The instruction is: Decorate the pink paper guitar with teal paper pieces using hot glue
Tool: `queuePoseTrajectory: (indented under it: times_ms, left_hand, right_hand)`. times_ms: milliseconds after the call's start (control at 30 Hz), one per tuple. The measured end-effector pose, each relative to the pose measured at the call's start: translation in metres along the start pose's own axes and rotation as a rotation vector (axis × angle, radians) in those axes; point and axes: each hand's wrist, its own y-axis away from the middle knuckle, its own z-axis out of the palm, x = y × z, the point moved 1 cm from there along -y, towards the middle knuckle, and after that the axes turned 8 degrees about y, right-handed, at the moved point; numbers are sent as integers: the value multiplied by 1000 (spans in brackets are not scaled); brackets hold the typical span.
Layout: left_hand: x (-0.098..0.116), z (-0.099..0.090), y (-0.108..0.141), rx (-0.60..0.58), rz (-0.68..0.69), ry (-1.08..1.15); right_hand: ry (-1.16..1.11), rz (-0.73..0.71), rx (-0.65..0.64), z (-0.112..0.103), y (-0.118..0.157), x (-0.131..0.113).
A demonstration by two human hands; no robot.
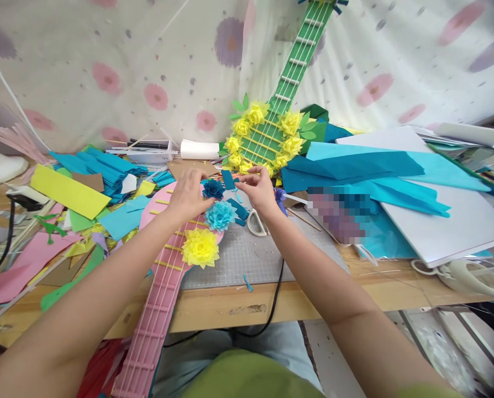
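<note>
A pink paper guitar (pixel 164 298) with white strings and yellow strips lies slanted over the table's front edge. Along the right side of its body sit a dark blue paper flower (pixel 214 189), a light blue paper flower (pixel 220 215) and a yellow paper flower (pixel 200 248). My left hand (pixel 187 196) is over the guitar body, its thumb and fingers curled about the dark blue flower's left side. Just right of that flower, my right hand (pixel 257 190) has its fingertips pinched beside blue paper pieces (pixel 227 179); what they hold is too small to make out.
A green paper guitar (pixel 267 130) with yellow flowers leans against the curtain. On the grey cutting mat (pixel 214 277) are scissors (pixel 256 224) and a glue gun (pixel 280 200). Paper scraps crowd the left; blue sheets (pixel 355 166) and white boards (pixel 458 221) lie right. A black cord (pixel 278 290) hangs over the edge.
</note>
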Motion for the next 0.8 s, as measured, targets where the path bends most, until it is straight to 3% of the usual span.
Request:
queuePoseTrajectory:
  times_ms: [67, 233, 700, 800]
  left_hand:
    - [-4, 6, -6, -85, 90, -108]
    - [-2, 18, -18, -181, 143, -219]
    - [-3, 22, -30, -345, 362, -244]
    - [-5, 21, -33, -337, 358, -225]
  right_hand:
    - [-104, 45, -40, -4, -1, 6]
    - [-143, 80, -98, -7, 3, 8]
    - [-192, 70, -128, -7, 0, 13]
    - [-177, 55, -137, -7, 0, 13]
